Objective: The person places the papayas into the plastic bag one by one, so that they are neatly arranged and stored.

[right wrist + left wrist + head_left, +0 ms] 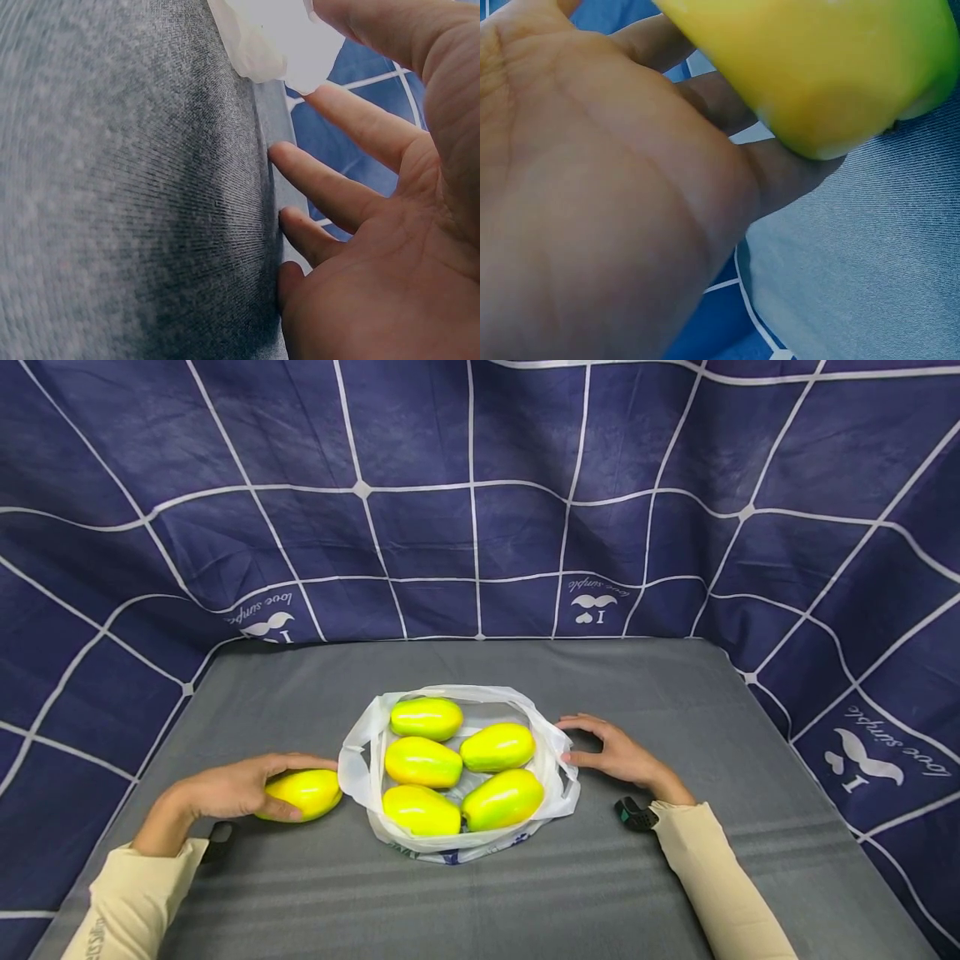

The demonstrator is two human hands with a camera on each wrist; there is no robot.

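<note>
My left hand (251, 785) holds an oval yellow-green fruit (311, 793) just left of the bag, thumb on its near side and fingers over the far side. Close up in the left wrist view, the same fruit (817, 67) shows a yellow body with a greener end, fingers behind it. A white plastic bag (561, 802) lies with its mouth spread wide, and several like fruits (423, 760) rest inside. At the bag's right edge is my right hand (618, 753), thumb and index fingertip apart at the plastic. In the right wrist view its other fingers (330, 187) are spread.
A grey cloth (480, 910) covers the table. Behind and along both sides hangs a dark blue curtain (420, 535) with white grid lines. Dark wrist devices (636, 815) sit by the cream sleeves (720, 877).
</note>
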